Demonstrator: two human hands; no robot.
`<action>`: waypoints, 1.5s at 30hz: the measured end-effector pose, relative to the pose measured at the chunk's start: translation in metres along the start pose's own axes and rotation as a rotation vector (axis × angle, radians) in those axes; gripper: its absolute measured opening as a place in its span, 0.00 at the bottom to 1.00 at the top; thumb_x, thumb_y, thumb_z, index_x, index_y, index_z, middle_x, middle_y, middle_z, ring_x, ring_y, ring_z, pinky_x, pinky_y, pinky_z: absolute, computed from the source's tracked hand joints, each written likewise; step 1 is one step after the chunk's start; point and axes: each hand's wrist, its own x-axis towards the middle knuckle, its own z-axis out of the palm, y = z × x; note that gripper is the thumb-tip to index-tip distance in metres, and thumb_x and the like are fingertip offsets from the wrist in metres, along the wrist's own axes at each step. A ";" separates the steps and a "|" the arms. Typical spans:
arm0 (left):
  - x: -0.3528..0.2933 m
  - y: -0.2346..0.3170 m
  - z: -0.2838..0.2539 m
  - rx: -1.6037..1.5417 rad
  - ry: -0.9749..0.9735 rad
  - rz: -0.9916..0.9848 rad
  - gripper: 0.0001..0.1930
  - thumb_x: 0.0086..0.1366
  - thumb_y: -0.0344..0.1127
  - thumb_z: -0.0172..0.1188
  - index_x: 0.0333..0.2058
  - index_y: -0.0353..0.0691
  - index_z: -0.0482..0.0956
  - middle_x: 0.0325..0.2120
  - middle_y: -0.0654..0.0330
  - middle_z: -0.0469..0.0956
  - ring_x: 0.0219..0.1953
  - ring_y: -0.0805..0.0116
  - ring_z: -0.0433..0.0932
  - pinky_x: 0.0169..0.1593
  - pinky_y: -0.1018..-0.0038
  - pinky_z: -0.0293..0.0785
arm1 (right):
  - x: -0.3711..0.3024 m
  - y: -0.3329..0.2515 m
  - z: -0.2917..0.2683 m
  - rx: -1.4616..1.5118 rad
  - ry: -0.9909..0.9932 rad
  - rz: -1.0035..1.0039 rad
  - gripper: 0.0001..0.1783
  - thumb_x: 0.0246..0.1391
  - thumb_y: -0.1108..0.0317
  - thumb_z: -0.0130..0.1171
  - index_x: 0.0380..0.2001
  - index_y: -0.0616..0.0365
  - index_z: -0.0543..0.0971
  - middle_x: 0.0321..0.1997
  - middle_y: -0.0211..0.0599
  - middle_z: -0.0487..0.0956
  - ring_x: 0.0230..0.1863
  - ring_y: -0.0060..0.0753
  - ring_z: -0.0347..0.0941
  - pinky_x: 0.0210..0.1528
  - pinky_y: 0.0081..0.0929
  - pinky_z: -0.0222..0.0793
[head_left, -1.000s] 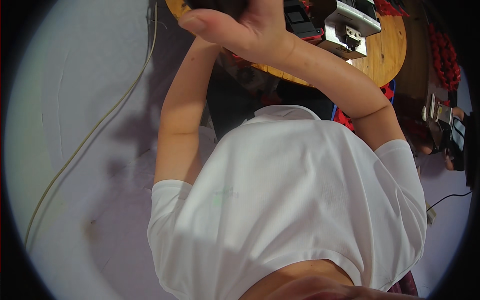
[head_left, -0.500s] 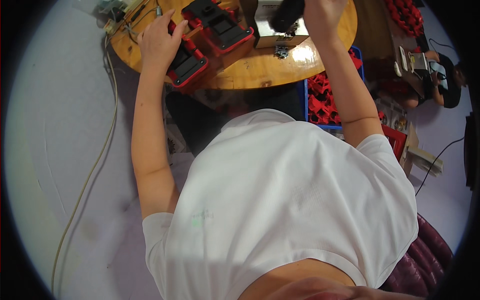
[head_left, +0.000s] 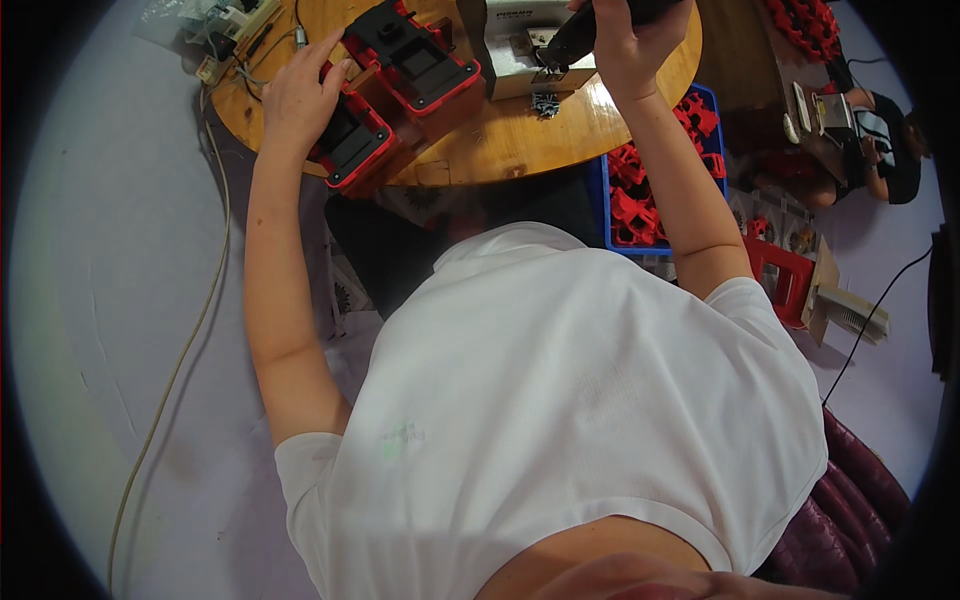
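Observation:
My left hand (head_left: 298, 105) lies over the left side of a red-and-black housing (head_left: 355, 140), thumb and fingers closed about its far end. Just to the right stands a second red-and-black housing (head_left: 425, 70), apart from my fingers. My right hand (head_left: 637, 55) grips a black electric screwdriver (head_left: 580, 35), slanted with its tip down and to the left. That tip is at the near side of a white box (head_left: 505, 60), where small metal parts show. A little heap of screws (head_left: 545, 105) lies on the table in front of the box.
Cables and a clear bag (head_left: 185, 20) crowd the far left of the round wooden table (head_left: 490, 150). Below its right edge is a blue crate (head_left: 607, 200) of red plastic parts. Another person (head_left: 885, 150) sits at the far right, near a red stool (head_left: 785, 280).
My right hand has come nearer, and the screwdriver now shows more fully, its tip lower by the white box. My left hand remains on the housing; the whole view has shifted slightly.

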 end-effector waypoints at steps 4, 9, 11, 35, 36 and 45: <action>0.003 0.009 -0.009 0.016 -0.070 0.006 0.25 0.73 0.49 0.54 0.67 0.60 0.72 0.60 0.55 0.77 0.61 0.51 0.76 0.62 0.57 0.71 | 0.002 0.001 0.002 -0.012 -0.022 0.010 0.23 0.65 0.67 0.64 0.58 0.57 0.68 0.32 0.33 0.76 0.26 0.23 0.72 0.28 0.25 0.73; 0.003 0.009 -0.015 -0.091 -0.112 -0.015 0.24 0.71 0.44 0.55 0.65 0.56 0.74 0.55 0.53 0.80 0.57 0.50 0.78 0.60 0.58 0.72 | 0.019 -0.012 0.015 -0.088 -0.043 0.353 0.18 0.65 0.63 0.65 0.50 0.58 0.70 0.31 0.32 0.76 0.26 0.23 0.74 0.29 0.25 0.73; 0.008 0.018 -0.020 -0.175 -0.160 -0.098 0.23 0.69 0.43 0.55 0.62 0.55 0.77 0.49 0.55 0.83 0.54 0.51 0.79 0.57 0.54 0.73 | 0.035 -0.014 0.027 0.002 -0.050 0.441 0.17 0.65 0.60 0.65 0.46 0.58 0.71 0.30 0.31 0.76 0.26 0.23 0.74 0.28 0.25 0.73; -0.004 0.033 0.002 0.010 0.095 -0.109 0.20 0.69 0.40 0.56 0.59 0.56 0.81 0.49 0.60 0.82 0.54 0.55 0.79 0.61 0.57 0.68 | 0.071 0.072 0.161 0.239 -0.053 0.127 0.14 0.63 0.70 0.66 0.44 0.55 0.69 0.32 0.25 0.75 0.28 0.16 0.68 0.29 0.18 0.66; -0.003 0.032 0.002 0.017 0.112 -0.092 0.20 0.69 0.41 0.57 0.59 0.57 0.81 0.49 0.60 0.83 0.53 0.54 0.80 0.60 0.56 0.69 | 0.070 0.073 0.161 0.229 -0.058 0.140 0.14 0.63 0.70 0.65 0.44 0.55 0.69 0.32 0.25 0.74 0.28 0.16 0.68 0.29 0.18 0.66; 0.023 0.047 -0.028 0.151 -0.327 -0.067 0.34 0.66 0.40 0.60 0.70 0.68 0.66 0.38 0.58 0.83 0.43 0.48 0.81 0.49 0.56 0.79 | 0.066 0.068 0.173 0.072 -0.177 0.061 0.18 0.62 0.67 0.67 0.44 0.56 0.67 0.34 0.27 0.72 0.31 0.18 0.66 0.32 0.22 0.66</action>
